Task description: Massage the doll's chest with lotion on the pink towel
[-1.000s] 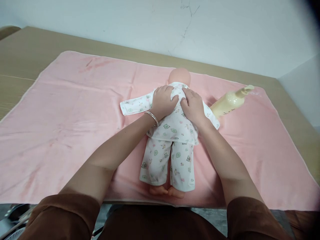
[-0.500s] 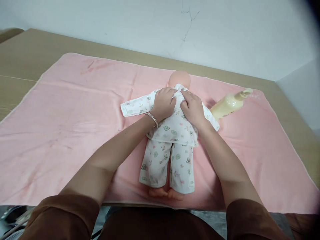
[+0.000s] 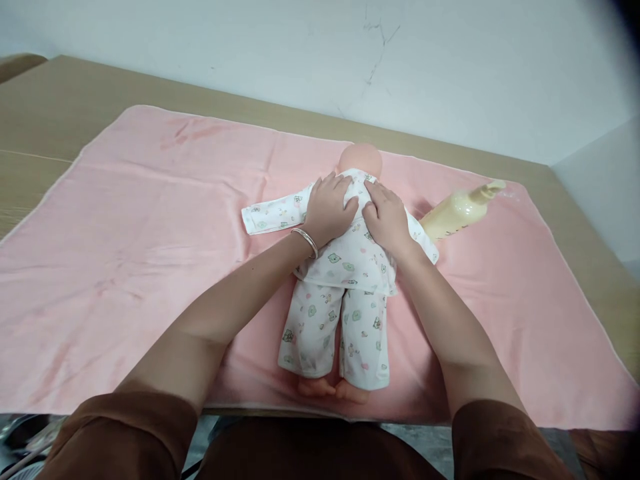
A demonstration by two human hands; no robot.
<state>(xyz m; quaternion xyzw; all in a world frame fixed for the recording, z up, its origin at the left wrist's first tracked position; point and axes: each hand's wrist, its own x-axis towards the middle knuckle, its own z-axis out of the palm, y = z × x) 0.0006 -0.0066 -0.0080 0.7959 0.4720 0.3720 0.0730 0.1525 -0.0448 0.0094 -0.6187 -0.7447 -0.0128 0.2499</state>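
A baby doll [image 3: 345,293] in white printed pyjamas lies face down on a pink towel [image 3: 150,220], its bare head [image 3: 361,160] pointing away from me and its feet at the table's near edge. My left hand [image 3: 327,210] lies flat on the doll's upper back, fingers stretched out, a silver bangle on the wrist. My right hand [image 3: 387,217] rests flat beside it on the right shoulder blade, its fingers also extended. The two thumbs nearly touch over the spine. The doll's left sleeve [image 3: 273,212] sticks out sideways.
A cream pump bottle [image 3: 457,210] lies on its side on the towel just right of the doll. The towel covers a wooden table [image 3: 45,107] set against a white wall. My brown sleeves fill the bottom of the view.
Half a second ago both hands had their fingers curled, bunching the shirt near the collar; now the fingers lie flat on the back. Hands stay on the same spot.
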